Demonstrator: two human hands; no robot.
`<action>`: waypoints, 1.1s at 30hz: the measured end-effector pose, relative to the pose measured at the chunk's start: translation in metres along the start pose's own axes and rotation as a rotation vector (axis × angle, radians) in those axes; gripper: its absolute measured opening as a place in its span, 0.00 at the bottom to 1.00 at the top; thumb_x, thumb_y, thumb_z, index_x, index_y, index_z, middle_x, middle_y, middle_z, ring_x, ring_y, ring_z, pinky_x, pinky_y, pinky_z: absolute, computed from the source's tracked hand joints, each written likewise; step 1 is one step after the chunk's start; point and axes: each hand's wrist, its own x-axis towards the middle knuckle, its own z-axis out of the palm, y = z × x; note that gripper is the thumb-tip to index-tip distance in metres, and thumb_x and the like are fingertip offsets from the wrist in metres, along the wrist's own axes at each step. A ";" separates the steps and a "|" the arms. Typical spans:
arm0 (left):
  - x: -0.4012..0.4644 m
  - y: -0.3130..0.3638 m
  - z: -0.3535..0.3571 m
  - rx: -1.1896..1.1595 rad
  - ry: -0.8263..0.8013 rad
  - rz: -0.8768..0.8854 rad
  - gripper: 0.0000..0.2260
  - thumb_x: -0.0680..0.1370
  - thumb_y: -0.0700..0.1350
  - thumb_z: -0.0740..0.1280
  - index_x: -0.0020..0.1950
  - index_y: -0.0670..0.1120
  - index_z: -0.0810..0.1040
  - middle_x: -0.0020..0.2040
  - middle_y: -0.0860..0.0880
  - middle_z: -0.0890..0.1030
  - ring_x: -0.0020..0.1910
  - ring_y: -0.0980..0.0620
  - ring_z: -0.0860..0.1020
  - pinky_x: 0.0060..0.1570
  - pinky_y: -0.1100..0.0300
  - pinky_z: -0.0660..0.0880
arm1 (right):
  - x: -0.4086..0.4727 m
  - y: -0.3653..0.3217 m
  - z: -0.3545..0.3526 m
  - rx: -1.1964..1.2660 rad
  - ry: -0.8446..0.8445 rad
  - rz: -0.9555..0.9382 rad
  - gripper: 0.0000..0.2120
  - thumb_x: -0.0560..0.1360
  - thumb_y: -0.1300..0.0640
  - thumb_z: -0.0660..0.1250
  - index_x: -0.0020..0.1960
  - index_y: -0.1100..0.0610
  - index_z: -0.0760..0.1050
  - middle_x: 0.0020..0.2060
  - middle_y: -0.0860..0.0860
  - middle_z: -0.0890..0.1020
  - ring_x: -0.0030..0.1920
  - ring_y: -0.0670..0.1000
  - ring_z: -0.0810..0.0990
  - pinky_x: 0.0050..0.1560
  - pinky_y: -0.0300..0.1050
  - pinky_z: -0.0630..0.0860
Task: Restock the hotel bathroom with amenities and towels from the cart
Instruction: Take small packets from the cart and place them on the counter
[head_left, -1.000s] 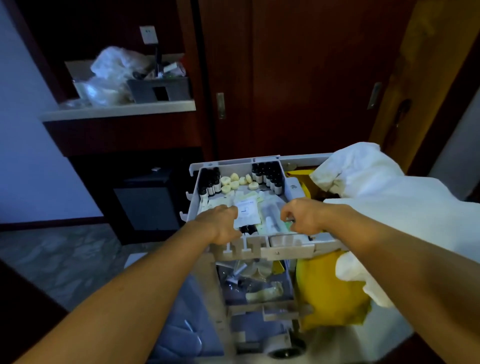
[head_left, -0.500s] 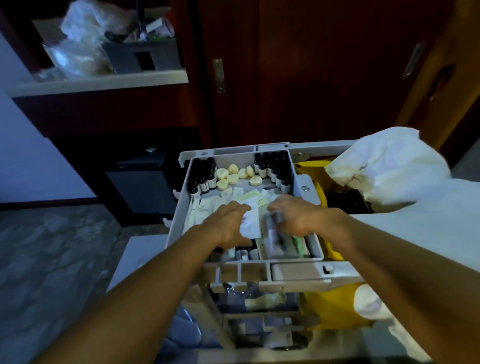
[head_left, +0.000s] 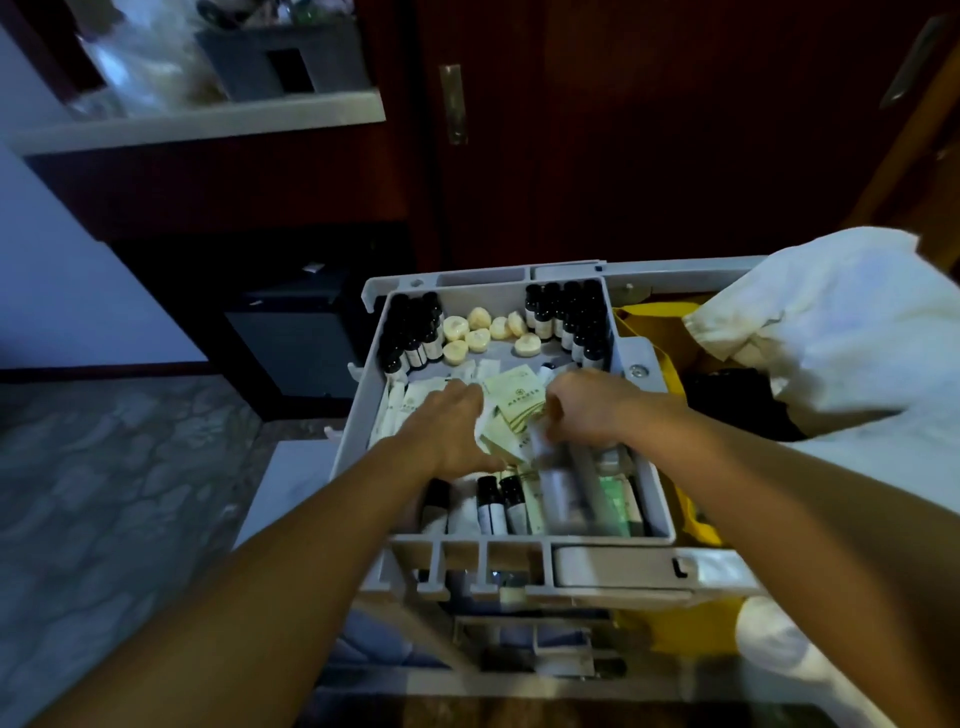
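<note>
Head view: both hands dig in the cart's grey amenity tray (head_left: 644, 457); left hand (head_left: 447, 431) lies flat and spread on pale green sachets (head_left: 511, 402) (print unreadable), right hand (head_left: 592, 410) curled, its grasp hidden.

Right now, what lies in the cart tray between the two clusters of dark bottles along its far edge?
In the head view, round pale soaps lie loose on the tray floor between the left bottle cluster and the right bottle cluster.
</note>
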 end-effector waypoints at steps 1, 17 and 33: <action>0.000 -0.001 -0.001 -0.002 0.003 -0.023 0.36 0.67 0.65 0.75 0.65 0.45 0.68 0.65 0.45 0.69 0.63 0.43 0.69 0.61 0.46 0.71 | 0.004 0.000 0.003 0.007 0.027 0.007 0.14 0.75 0.50 0.71 0.55 0.57 0.75 0.54 0.56 0.78 0.54 0.57 0.77 0.45 0.48 0.72; 0.036 -0.004 0.005 -0.588 0.197 -0.169 0.21 0.77 0.60 0.68 0.62 0.48 0.72 0.57 0.49 0.78 0.56 0.49 0.77 0.54 0.52 0.77 | 0.031 -0.011 0.018 0.801 0.195 0.143 0.07 0.79 0.59 0.69 0.55 0.58 0.82 0.48 0.52 0.84 0.49 0.51 0.82 0.48 0.45 0.79; 0.041 -0.024 -0.018 -1.226 0.207 -0.247 0.10 0.76 0.37 0.73 0.52 0.50 0.80 0.41 0.53 0.84 0.40 0.52 0.84 0.45 0.53 0.82 | 0.043 -0.033 0.031 -0.127 -0.161 0.180 0.43 0.67 0.39 0.74 0.76 0.51 0.61 0.73 0.58 0.68 0.74 0.64 0.64 0.72 0.63 0.60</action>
